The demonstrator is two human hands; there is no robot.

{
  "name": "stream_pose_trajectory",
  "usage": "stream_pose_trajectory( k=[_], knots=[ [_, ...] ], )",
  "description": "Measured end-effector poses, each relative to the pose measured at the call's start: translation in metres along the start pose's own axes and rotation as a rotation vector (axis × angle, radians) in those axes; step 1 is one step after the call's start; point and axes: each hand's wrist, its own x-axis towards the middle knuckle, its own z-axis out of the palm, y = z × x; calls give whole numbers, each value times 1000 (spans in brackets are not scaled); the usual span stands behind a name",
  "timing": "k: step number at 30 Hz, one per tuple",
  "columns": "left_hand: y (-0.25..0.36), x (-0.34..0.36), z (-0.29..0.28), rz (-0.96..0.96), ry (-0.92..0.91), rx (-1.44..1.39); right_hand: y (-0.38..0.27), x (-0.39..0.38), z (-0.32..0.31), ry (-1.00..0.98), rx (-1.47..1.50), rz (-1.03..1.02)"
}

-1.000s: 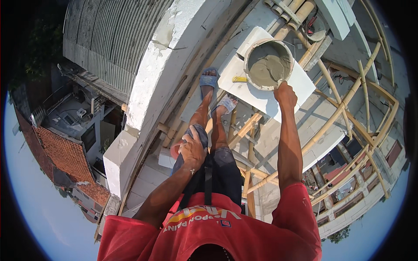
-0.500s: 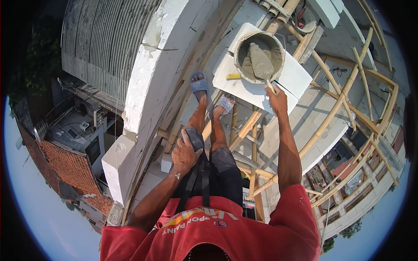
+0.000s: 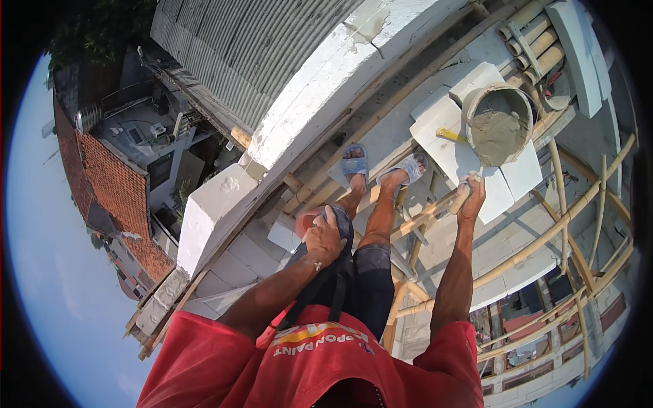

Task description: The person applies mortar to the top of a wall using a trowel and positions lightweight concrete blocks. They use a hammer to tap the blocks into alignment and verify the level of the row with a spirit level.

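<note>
My right hand is wrapped round the pale wooden handle of a trowel, just on the near side of a bucket. The trowel's blade is hard to make out at the bucket's near rim. Grey wet mortar lies inside the tilted-looking bucket, which stands on white blocks. Beside it on a block lies a small yellow-handled tool. My left hand rests on my bent left knee, fingers spread over the dark shorts. A reddish round thing shows behind that knee.
A white block wall runs along the left, with a corrugated roof beyond it. Bamboo poles form scaffolding at the right, with a drop to lower levels. My sandalled feet stand on narrow boards between wall and blocks.
The view has turned, moving the bucket rightward. My right hand has tipped the trowel; its blade, earlier seen flat over the mortar, no longer shows clearly. My left hand stays on the knee.
</note>
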Motion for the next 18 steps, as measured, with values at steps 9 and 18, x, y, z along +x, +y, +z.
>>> stream_pose_trajectory(
  k=[9,18],
  knots=[
    [-28,11,38,-27,16,-149,-10,-118,78,-366,-483,-94],
    [-24,12,75,-115,80,-184,-9,-226,228,-838,-920,-664]
  ],
)
